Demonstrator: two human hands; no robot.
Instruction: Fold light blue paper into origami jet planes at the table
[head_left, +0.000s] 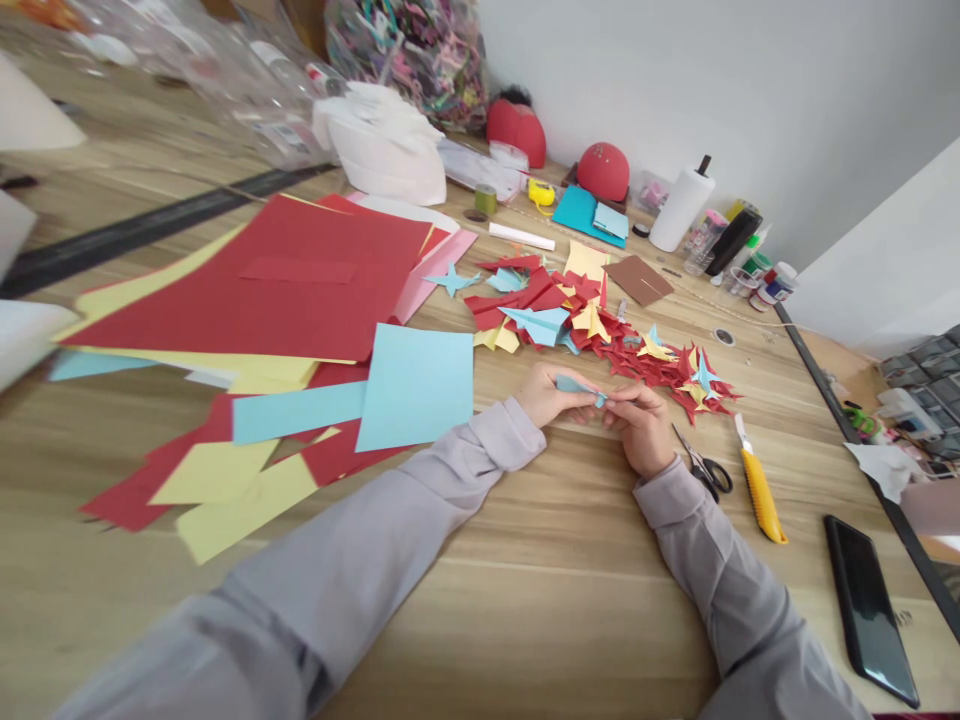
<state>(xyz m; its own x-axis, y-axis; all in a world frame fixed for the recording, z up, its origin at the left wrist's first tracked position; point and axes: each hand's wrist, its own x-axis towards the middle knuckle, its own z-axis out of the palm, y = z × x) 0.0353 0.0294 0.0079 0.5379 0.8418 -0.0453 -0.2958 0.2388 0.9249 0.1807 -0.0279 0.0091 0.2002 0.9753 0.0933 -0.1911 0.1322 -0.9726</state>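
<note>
Both of my hands meet over the wooden table, pinching one small folded piece of light blue paper (574, 384). My left hand (551, 396) holds its left part between thumb and fingers. At its right end, the fingertips of my right hand (642, 425) are closed on the same piece. Just beyond the hands lies a heap of folded red, yellow and blue paper shapes (540, 290). A flat light blue sheet (420, 385) rests to the left, overlapping a blue strip (300, 410). Large red sheets (300, 290) are stacked behind them.
Scissors (709, 472) and a yellow cutter (763, 495) lie right of my right hand, with a black phone (870, 605) farther right. Yellow paper pieces (247, 510) lie at the left. Bottles (772, 287), a white roll (681, 208) and red caps (603, 172) stand at the back.
</note>
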